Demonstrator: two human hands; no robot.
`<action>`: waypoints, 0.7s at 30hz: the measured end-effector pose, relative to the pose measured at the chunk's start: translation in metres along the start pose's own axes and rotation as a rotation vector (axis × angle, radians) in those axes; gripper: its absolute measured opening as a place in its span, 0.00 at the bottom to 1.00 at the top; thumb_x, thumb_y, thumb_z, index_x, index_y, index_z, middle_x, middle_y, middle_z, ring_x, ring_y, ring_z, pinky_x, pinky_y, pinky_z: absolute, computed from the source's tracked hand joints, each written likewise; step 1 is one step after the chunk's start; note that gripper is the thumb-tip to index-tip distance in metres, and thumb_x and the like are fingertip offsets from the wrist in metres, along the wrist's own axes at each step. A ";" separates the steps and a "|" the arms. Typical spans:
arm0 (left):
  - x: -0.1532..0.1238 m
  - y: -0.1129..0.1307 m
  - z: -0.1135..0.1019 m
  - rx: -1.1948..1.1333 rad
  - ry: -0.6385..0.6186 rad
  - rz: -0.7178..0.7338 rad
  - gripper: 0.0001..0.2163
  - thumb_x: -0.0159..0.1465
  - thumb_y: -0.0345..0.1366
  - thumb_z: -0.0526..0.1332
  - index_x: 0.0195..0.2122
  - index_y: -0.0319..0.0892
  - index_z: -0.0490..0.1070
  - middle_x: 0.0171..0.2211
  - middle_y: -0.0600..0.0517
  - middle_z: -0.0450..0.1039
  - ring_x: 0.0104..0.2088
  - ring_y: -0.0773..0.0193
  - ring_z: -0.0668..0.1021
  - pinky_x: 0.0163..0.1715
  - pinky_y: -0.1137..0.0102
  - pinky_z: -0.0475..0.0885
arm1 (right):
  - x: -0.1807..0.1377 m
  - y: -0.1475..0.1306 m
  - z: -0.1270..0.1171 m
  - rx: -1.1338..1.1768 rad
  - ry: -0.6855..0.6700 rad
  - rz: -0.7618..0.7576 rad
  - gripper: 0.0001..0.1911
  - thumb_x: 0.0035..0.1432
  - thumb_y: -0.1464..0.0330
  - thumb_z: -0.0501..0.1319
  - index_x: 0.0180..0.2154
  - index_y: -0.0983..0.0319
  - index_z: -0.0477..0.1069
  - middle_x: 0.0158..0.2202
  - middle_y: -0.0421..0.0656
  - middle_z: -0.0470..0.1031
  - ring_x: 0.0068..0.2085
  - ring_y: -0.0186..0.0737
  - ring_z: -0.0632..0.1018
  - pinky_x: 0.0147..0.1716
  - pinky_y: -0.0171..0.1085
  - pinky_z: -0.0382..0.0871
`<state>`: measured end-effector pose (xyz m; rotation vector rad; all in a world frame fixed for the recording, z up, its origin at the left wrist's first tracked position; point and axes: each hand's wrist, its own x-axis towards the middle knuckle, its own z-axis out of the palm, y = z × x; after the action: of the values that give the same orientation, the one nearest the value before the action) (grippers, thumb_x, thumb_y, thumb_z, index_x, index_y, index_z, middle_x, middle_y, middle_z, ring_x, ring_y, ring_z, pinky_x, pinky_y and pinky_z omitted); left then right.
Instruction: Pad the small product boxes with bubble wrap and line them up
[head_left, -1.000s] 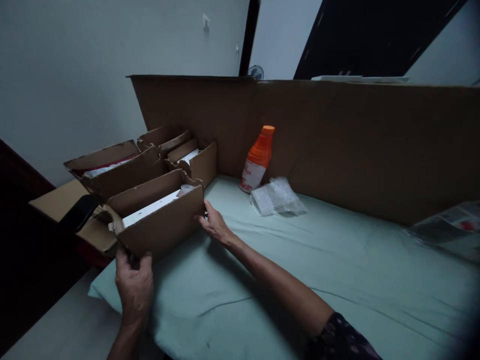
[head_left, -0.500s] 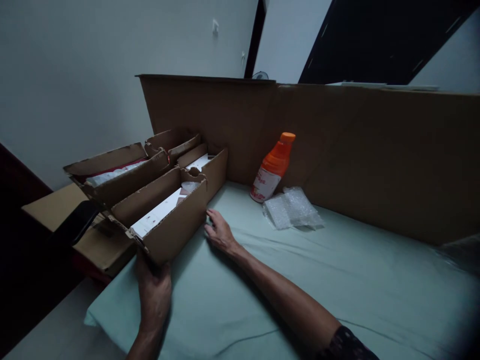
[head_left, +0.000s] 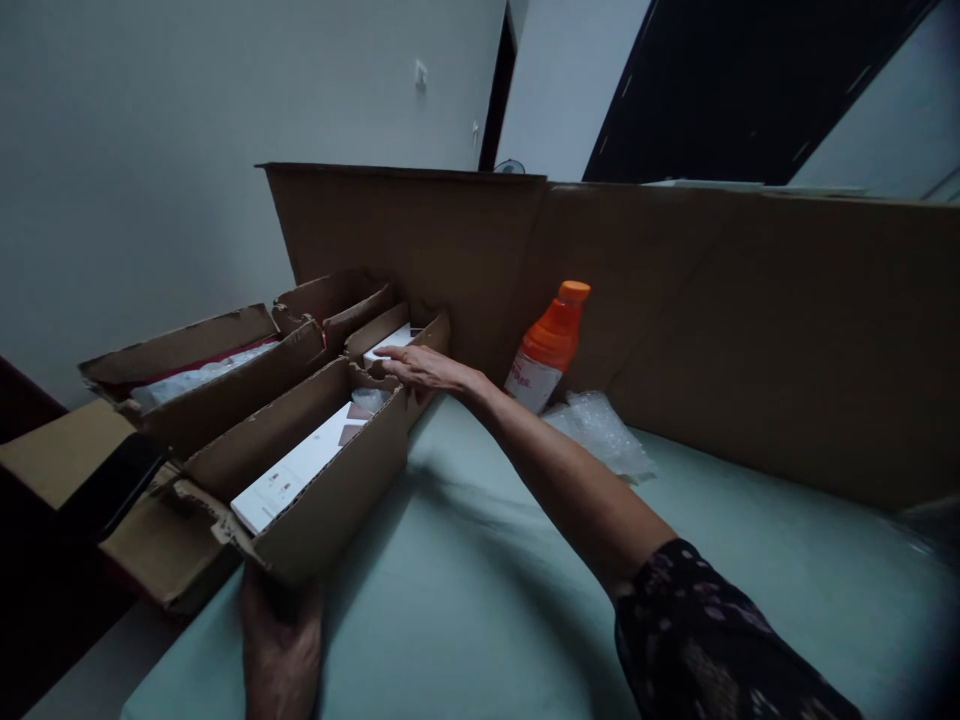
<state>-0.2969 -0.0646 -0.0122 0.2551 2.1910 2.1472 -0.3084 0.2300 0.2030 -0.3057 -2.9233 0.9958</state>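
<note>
A cardboard box (head_left: pixel 341 500) with several open compartments stands on the left of the table. White printed boxes (head_left: pixel 300 465) lie in its near right and far right compartments. My left hand (head_left: pixel 281 640) is under the near end of the cardboard box, supporting it, with its fingers mostly hidden beneath. My right hand (head_left: pixel 424 368) reaches over the right wall. Its fingers are stretched out above or on the far white box (head_left: pixel 397 340); contact is hard to tell. Clear plastic (head_left: pixel 370 400) sits in the near compartment, and pale wrapped material (head_left: pixel 202 375) in the left one.
An orange-capped bottle (head_left: pixel 551 340) leans at the back beside bubble wrap (head_left: pixel 604 430). A tall cardboard panel (head_left: pixel 712 330) runs along the back of the green-covered table (head_left: pixel 480 600). At left are a black object (head_left: pixel 116 485) and another cardboard piece (head_left: pixel 60 450).
My right hand has risen from the table beside the box to over its far right compartment. My left hand stays under the near end. The view has shifted slightly.
</note>
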 end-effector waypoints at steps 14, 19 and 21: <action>0.018 -0.048 -0.013 0.009 0.018 -0.091 0.38 0.48 0.44 0.71 0.60 0.45 0.61 0.52 0.42 0.72 0.58 0.43 0.73 0.62 0.50 0.66 | -0.029 0.038 0.027 -0.297 0.142 -0.211 0.22 0.60 0.78 0.55 0.50 0.55 0.78 0.40 0.40 0.81 0.40 0.38 0.76 0.35 0.31 0.61; 0.016 -0.051 -0.008 0.044 0.118 -0.011 0.35 0.50 0.47 0.68 0.59 0.43 0.62 0.49 0.43 0.74 0.54 0.44 0.75 0.59 0.51 0.69 | -0.031 0.043 0.033 -0.329 0.135 -0.217 0.20 0.59 0.78 0.56 0.47 0.56 0.79 0.41 0.41 0.81 0.40 0.39 0.77 0.35 0.32 0.60; 0.013 -0.045 -0.005 0.043 0.105 -0.035 0.35 0.49 0.46 0.69 0.58 0.42 0.63 0.49 0.42 0.73 0.54 0.44 0.75 0.60 0.49 0.68 | -0.031 0.046 0.037 -0.312 0.145 -0.229 0.21 0.61 0.77 0.56 0.50 0.54 0.77 0.42 0.41 0.81 0.41 0.39 0.77 0.35 0.33 0.61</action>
<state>-0.3141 -0.0681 -0.0555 0.1072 2.2811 2.1445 -0.2739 0.2371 0.1469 -0.0453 -2.8878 0.4681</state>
